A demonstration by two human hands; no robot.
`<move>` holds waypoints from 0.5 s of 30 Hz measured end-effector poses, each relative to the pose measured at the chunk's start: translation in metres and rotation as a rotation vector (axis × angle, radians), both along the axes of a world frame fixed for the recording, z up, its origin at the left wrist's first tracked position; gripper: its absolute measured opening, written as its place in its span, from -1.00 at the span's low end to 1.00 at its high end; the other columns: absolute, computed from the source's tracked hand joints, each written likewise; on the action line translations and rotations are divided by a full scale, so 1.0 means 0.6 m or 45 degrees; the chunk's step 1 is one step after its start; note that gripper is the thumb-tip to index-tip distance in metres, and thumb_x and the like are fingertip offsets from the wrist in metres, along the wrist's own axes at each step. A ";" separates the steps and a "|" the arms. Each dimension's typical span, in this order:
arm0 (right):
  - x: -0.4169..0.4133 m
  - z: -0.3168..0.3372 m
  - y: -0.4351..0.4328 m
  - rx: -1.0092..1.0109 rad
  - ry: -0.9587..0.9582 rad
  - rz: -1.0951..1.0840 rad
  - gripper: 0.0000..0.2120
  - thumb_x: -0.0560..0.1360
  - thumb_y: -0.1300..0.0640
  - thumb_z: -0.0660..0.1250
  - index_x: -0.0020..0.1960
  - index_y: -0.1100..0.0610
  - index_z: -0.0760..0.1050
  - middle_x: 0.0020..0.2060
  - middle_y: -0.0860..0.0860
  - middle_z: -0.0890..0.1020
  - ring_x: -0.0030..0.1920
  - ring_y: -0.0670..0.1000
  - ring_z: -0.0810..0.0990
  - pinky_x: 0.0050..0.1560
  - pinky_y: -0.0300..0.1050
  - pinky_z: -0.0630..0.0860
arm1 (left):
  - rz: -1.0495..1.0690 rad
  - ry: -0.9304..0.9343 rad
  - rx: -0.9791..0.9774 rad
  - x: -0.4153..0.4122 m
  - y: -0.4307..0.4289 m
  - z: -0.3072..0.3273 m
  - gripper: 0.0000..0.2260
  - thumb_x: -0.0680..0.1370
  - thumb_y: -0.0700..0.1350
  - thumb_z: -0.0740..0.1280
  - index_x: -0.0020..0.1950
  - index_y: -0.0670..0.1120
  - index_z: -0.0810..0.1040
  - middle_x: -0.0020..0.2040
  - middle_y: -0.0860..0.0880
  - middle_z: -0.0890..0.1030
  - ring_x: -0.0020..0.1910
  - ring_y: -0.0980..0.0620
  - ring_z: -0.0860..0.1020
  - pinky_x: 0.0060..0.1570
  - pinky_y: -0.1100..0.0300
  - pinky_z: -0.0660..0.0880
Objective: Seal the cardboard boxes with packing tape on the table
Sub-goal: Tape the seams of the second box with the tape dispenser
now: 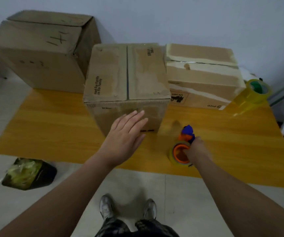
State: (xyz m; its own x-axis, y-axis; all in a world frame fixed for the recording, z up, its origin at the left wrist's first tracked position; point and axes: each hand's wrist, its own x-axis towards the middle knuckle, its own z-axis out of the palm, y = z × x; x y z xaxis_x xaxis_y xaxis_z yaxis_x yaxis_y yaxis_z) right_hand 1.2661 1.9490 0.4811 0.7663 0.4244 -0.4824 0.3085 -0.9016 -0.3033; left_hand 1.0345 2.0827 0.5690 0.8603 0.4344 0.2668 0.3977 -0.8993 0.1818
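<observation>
Orange and blue plastic is what the right hand (pixel 197 149) is wrapped around: a tape dispenser (pixel 180 153) with a yellowish roll on it, sitting on the yellow wood table (pixel 43 130) near the front edge. The fingers are curled behind the handle, so most of the grip is hidden. The left hand (pixel 125 137) is flat and open, fingers straight, with the tips over the near face of the middle cardboard box (pixel 127 74); can't tell if it's actually touching. That box has its flaps down with a dark seam running along the top, and it's too blurry to say whether there's tape on it. Just beside it on the right is a smaller box (pixel 201 72) with pale tape strips across it. A bigger box (pixel 40 52) sits at the far left corner. A spare tape roll (pixel 256 90) with a green core is at the right edge, smeared by motion blur.
</observation>
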 end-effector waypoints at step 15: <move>-0.111 0.184 0.000 1.136 -0.126 0.428 -0.31 0.36 0.41 0.42 0.40 0.05 0.31 0.16 -0.03 0.45 0.19 -0.07 0.41 0.16 -0.17 0.42 | 0.440 -0.196 -1.448 -0.014 -0.025 0.115 -0.32 0.40 0.37 -0.13 -0.02 -0.05 0.60 -0.16 -0.01 0.65 -0.20 0.05 0.60 -0.18 0.15 0.48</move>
State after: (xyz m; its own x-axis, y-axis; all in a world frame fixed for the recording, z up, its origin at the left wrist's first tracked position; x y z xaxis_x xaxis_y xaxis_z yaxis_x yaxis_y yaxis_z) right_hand 1.1996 1.9492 0.5915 0.5573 0.8092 0.1858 0.5703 -0.2105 -0.7940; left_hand 1.0262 2.0677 0.6383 0.6444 0.6897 -0.3302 0.4911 -0.0422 0.8701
